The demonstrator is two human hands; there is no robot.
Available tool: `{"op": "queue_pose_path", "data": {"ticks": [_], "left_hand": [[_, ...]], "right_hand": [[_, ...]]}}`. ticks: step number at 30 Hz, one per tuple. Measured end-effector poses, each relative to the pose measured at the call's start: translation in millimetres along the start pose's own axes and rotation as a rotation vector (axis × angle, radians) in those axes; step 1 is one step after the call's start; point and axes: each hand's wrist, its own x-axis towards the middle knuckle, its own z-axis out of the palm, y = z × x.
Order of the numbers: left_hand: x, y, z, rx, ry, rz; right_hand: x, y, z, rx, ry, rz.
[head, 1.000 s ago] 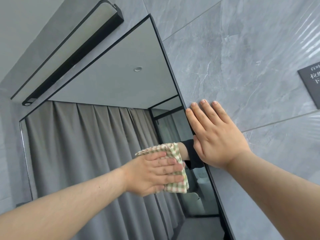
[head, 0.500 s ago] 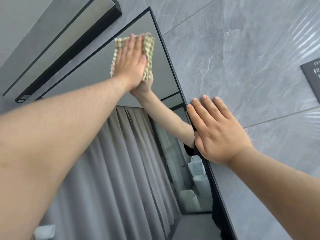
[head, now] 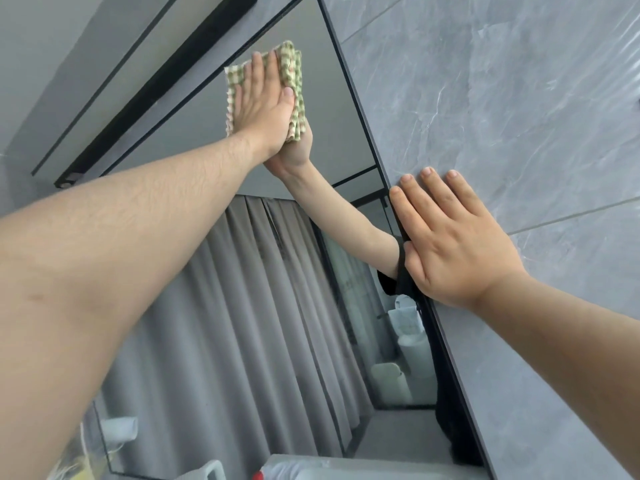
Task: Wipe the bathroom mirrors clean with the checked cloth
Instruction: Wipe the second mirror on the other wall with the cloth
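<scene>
A large black-framed mirror (head: 194, 133) fills the wall ahead, reflecting grey curtains and my arm. High near its top right corner, my left hand (head: 261, 102) presses the folded green-and-cream checked cloth (head: 292, 69) flat against the glass with straight fingers; the thumb lies on the cloth's right side. Most of the cloth is hidden under the palm. My right hand (head: 453, 244) rests flat with spread fingers on the grey wall tile, its thumb side at the mirror's right edge.
A long black light bar (head: 156, 88) runs above the mirror. Grey marble tile wall (head: 502, 98) lies to the right. At the bottom edge stand a white container (head: 207, 471) and something with a red cap (head: 258, 475).
My left hand rose with the cloth from mid-mirror to the top right corner a second ago, and now sits slightly lower and further right. My right hand stayed on the tile.
</scene>
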Motion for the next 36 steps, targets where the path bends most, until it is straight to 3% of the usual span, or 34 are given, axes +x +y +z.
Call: {"op": "queue_pose_path", "data": {"ticks": [10, 23, 27, 33, 36], "left_hand": [[-130.9, -33.4, 53.4, -0.003, -0.034, -0.037], [-321.2, 4.0, 100.4, -0.09, -0.219, -0.06], [-303.0, -8.7, 97.3, -0.06, -0.185, -0.007], [-188.2, -8.5, 67.4, -0.106, -0.037, -0.272], [-175.7, 1.4, 66.9, -0.108, -0.002, -0.342]], "right_hand": [[-0.1, -0.5, 0.6, -0.011, 0.013, -0.005], [0.0, -1.4, -1.1, 0.021, 0.016, -0.008], [0.8, -0.8, -1.8, 0.014, -0.007, -0.018], [0.7, -0.3, 1.0, 0.012, -0.017, -0.022], [0.2, 0.8, 1.1, 0.016, -0.019, -0.02]]}}
